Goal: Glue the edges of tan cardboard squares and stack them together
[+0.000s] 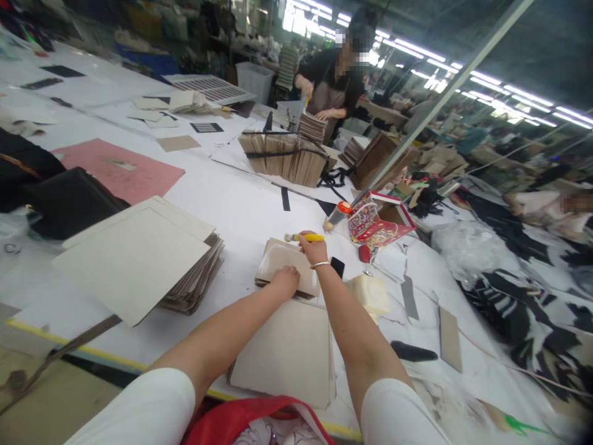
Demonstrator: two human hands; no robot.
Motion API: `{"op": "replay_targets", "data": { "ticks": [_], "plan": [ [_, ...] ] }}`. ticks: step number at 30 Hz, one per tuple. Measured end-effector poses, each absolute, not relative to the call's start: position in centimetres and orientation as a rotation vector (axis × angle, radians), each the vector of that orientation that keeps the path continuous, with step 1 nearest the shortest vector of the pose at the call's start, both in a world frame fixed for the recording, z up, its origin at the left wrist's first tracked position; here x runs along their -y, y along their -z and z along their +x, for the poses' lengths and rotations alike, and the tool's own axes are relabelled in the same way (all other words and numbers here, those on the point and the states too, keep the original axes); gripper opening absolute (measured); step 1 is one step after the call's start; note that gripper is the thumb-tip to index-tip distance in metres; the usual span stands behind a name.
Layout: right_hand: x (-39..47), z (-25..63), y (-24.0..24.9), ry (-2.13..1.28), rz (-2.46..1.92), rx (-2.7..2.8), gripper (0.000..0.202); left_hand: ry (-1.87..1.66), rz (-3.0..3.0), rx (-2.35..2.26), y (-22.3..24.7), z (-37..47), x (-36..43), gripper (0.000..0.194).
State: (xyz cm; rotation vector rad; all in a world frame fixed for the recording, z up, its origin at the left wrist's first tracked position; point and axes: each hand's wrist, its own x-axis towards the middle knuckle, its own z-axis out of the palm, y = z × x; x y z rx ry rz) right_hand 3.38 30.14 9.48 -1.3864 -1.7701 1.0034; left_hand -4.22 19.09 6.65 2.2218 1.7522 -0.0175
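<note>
My right hand [313,249] is closed round a brush with a yellow handle [315,237], its pale bristle end pointing left over the far edge of a small stack of beige boards [273,256]. On the near part of that stack rests my left hand [288,281], palm down, fingers slightly curled and no object visible in it. A larger stack of beige boards [282,352] lies between my forearms, close to my body.
Large boards [139,259] are piled at left beside a pink sheet [120,167]. Bundled boards [285,157] stand farther back, near a person [331,86]. At right are a red patterned box [380,219], a jar [337,215], a black phone [338,267] and a yellowish block [369,294].
</note>
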Motion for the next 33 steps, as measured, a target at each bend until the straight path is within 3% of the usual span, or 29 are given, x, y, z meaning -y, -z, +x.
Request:
{"op": "replay_targets", "data": {
  "ticks": [8, 13, 15, 18, 22, 27, 33],
  "plan": [
    [-22.0, 14.7, -14.7, -1.012, -1.317, 1.430, 0.047, 0.096, 2.324, -1.599, -6.0, -5.2, -20.4, 0.030],
    [-16.9, 18.6, -15.2, -0.961, -1.368, 1.340, 0.045, 0.086, 2.382, -1.579, -8.8, -5.4, -20.1, 0.020],
    [-15.2, 18.7, -15.0, -0.949, -1.373, 1.316, 0.042, -0.109, 2.387, -1.675, -10.9, -5.8, -19.1, 0.024],
    [-13.0, 17.9, -14.1, -0.937, -1.361, 1.370, 0.037, -0.717, 2.129, -1.855, -14.0, -6.5, -16.6, 0.018],
    [-10.8, 16.2, -12.2, -0.745, -1.476, 1.578, 0.029, -1.296, 1.314, -1.559, -15.2, -5.5, -12.0, 0.025],
    [-8.6, 16.0, -10.0, -0.523, -1.616, 1.603, 0.024, -1.448, 0.682, -1.136, -13.4, -2.1, -6.5, 0.045],
    [-6.6, 17.8, -9.0, -1.021, -1.449, 1.215, 0.034, -1.457, 0.520, -0.977, -12.1, -1.4, -1.9, 0.041]
  ]
}}
